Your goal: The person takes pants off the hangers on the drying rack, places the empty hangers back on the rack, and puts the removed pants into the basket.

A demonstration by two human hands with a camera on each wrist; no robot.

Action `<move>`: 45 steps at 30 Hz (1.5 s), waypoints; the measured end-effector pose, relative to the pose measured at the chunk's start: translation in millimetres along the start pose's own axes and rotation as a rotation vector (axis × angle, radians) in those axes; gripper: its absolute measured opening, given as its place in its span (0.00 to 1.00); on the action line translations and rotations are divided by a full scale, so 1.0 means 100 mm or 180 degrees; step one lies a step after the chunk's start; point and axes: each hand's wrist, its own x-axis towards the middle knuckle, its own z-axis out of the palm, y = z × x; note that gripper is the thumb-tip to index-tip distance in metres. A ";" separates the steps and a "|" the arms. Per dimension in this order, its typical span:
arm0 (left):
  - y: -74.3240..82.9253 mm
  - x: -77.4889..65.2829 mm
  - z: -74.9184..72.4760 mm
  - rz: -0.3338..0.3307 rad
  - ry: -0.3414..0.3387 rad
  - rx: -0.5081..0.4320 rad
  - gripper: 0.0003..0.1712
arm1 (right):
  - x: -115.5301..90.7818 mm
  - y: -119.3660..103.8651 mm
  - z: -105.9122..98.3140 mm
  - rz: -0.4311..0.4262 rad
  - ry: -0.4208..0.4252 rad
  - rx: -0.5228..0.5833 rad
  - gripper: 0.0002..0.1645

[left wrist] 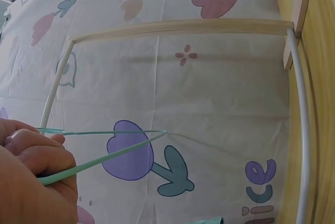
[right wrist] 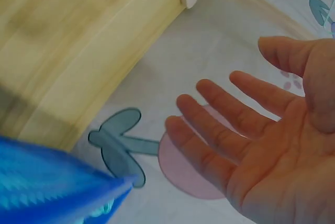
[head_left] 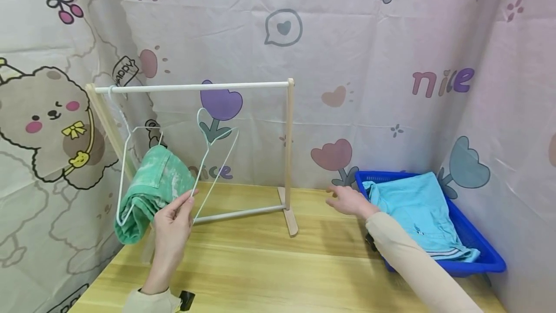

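Observation:
My left hand pinches a thin mint-green clothes hanger by one side, its hook pointing up below the rack's top rail. In the left wrist view the hanger comes out from between the curled fingers of the left hand. My right hand is in the air just left of the blue basket, holding nothing. The right wrist view shows that right hand with its fingers spread and palm bare. Folded light-blue clothing lies in the basket.
A clothes rack with a white rail and wooden posts stands on the wooden table. From its left end hangs another hanger with a green garment over it. Patterned cloth surrounds the table at the back and sides.

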 end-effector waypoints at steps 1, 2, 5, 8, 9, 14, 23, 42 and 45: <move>0.00 0.00 0.00 -0.0011 0.0002 -0.0012 0.17 | 0.03 -0.02 0.02 0.0008 0.0039 0.0031 0.25; 0.01 0.00 -0.01 -0.0021 0.0004 -0.0007 0.17 | 0.07 -0.04 0.03 -0.0008 0.0081 0.0062 0.25; 0.02 0.01 -0.01 -0.0032 -0.0011 0.0007 0.17 | 0.16 -0.10 0.08 -0.0039 0.0241 0.0233 0.26; 0.04 0.02 -0.01 -0.0048 -0.0034 0.0008 0.18 | 0.25 -0.16 0.13 -0.0113 0.0440 0.0368 0.27; 0.05 0.02 -0.01 -0.0054 -0.0042 0.0002 0.19 | 0.28 -0.19 0.14 -0.0134 0.0510 0.0402 0.27; 0.06 0.00 -0.01 -0.0032 -0.0038 0.0030 0.19 | 0.40 -0.34 0.16 -0.0291 0.0735 0.0465 0.24; 0.08 -0.02 0.00 0.0007 -0.0026 0.0156 0.18 | 0.64 -0.65 0.14 -0.0597 0.0896 0.0690 0.22; 0.18 0.01 0.02 0.0187 -0.0023 -0.0266 0.16 | 0.93 -1.03 -0.17 -0.0428 0.1352 0.1093 0.21; 0.20 0.01 0.02 0.0188 0.0010 -0.0319 0.16 | 0.95 -1.07 -0.19 -0.0431 0.1370 0.1168 0.25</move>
